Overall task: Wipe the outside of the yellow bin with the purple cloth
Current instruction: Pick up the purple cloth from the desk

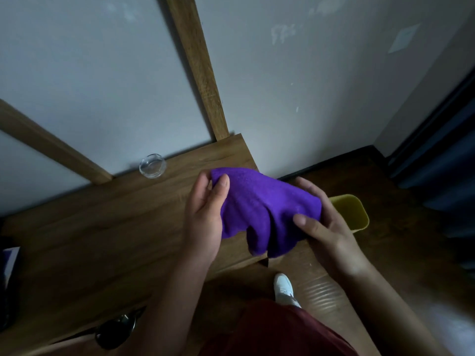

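Note:
The purple cloth [262, 209] hangs bunched between both hands above the right end of the wooden table [102, 227]. My left hand [205, 219] pinches its left edge, thumb on top. My right hand [326, 227] grips its right side, thumb pressed onto the fabric. The yellow bin [352, 211] stands on the floor beside the table's right end, partly hidden behind my right hand and the cloth. Only its open top and part of the rim show.
A small glass dish [152, 165] sits at the table's far edge by the wall. A dark round object [115, 330] lies at the near edge. My white shoe [284, 289] stands on the wooden floor [398, 253]. A dark curtain [447, 163] hangs at right.

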Action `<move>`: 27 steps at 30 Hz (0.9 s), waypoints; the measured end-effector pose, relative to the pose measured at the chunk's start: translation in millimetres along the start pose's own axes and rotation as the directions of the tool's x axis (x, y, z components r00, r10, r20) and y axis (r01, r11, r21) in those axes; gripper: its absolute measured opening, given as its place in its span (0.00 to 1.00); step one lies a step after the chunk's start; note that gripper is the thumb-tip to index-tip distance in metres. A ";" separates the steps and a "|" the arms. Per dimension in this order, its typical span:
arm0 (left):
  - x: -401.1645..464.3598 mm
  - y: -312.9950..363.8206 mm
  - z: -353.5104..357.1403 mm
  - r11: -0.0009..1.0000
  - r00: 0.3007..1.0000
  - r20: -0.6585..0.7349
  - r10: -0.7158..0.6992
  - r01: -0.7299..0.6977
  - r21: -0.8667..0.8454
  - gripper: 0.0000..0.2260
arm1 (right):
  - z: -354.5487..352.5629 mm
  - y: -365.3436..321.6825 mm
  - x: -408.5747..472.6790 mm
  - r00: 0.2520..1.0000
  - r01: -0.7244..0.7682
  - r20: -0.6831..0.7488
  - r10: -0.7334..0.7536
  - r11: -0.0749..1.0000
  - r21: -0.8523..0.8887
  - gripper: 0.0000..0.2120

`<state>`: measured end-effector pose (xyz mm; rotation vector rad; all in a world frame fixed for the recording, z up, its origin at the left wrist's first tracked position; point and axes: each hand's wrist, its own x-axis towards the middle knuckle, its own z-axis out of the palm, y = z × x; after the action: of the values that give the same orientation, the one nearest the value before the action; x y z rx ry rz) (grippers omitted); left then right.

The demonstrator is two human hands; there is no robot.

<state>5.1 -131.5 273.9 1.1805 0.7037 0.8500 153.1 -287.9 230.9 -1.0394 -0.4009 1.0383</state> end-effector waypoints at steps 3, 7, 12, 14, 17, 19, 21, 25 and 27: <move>-20.7 -0.5 -11.8 1.000 0.995 0.099 0.000 0.000 0.004 0.03 | 13.4 23.6 -28.1 1.000 -0.019 0.001 0.020 0.995 -0.100 0.34; -47.2 -5.5 -30.1 0.997 0.986 0.153 -0.066 0.070 -0.021 0.04 | 36.8 37.4 -64.3 0.995 -0.003 -0.100 -0.020 0.975 -0.224 0.17; -71.3 -16.2 -25.7 0.981 0.973 0.131 -0.190 0.195 -0.024 0.04 | 43.7 30.8 -109.3 0.977 0.089 -0.176 -0.119 0.982 -0.169 0.12; -81.4 -20.9 -17.3 0.975 0.958 0.182 -0.223 0.223 0.023 0.04 | 40.4 24.2 -127.3 0.964 0.111 -0.217 -0.152 0.976 -0.187 0.09; -92.8 -27.5 -1.0 0.967 0.932 0.259 -0.255 0.243 0.080 0.06 | 28.3 15.9 -149.5 0.943 0.145 -0.275 -0.190 0.974 -0.174 0.08; -99.2 -32.1 14.0 0.964 0.916 0.305 -0.262 0.232 0.131 0.08 | 14.8 12.1 -161.5 0.919 0.175 -0.333 -0.214 0.974 -0.141 0.05; -103.9 -38.7 32.0 0.958 0.904 0.328 -0.275 0.230 0.170 0.09 | -0.8 7.3 -170.6 0.884 0.186 -0.403 -0.239 0.968 -0.166 0.08; -114.7 -56.7 75.7 0.947 0.877 0.374 -0.302 0.230 0.225 0.10 | -42.7 -11.8 -192.0 0.813 0.208 -0.510 -0.281 0.958 -0.197 0.21; -123.7 -67.3 103.7 0.946 0.875 0.385 -0.294 0.208 0.249 0.11 | -71.1 -23.3 -208.5 0.806 0.204 -0.512 -0.297 0.951 -0.232 0.17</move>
<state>41.5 -298.8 238.1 1.3621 0.5784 0.2904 112.8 -504.5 253.5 -1.3381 -0.1507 0.4393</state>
